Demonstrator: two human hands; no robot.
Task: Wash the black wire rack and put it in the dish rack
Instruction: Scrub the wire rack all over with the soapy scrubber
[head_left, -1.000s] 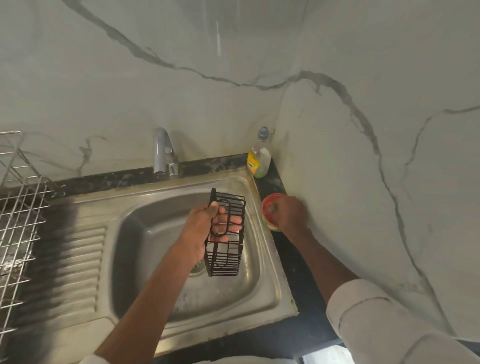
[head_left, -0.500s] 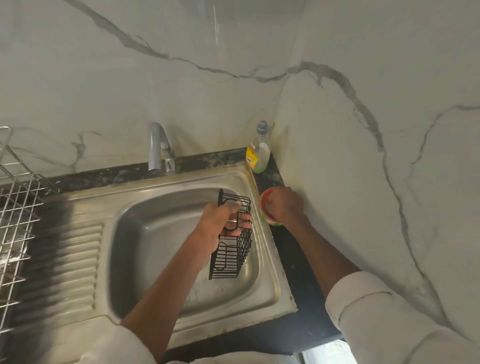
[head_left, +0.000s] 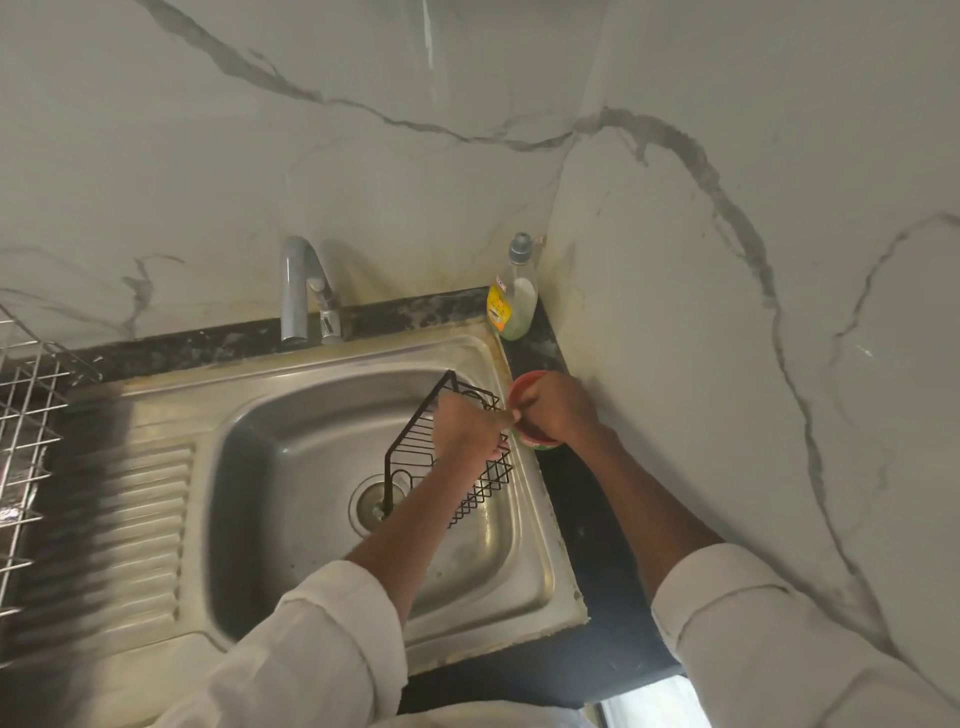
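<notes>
My left hand (head_left: 467, 428) grips the black wire rack (head_left: 415, 447) and holds it tilted over the right side of the steel sink (head_left: 291, 467). The rack's lower end hangs above the drain (head_left: 376, 504). My right hand (head_left: 558, 410) rests in a small red and green tub (head_left: 540, 441) on the dark counter just right of the sink rim. Its fingers are curled, and what they hold is hidden. The metal dish rack (head_left: 26, 431) stands at the far left edge.
A grey tap (head_left: 298, 291) rises behind the basin, with no water running. A dish soap bottle (head_left: 511, 293) stands in the back corner. Marble walls close in behind and to the right. A ribbed draining board (head_left: 140, 525) lies left of the basin.
My left hand has carried the wire rack to the right and tilted it, close to the tub. My right hand has stayed at the tub. The view has shifted downward.
</notes>
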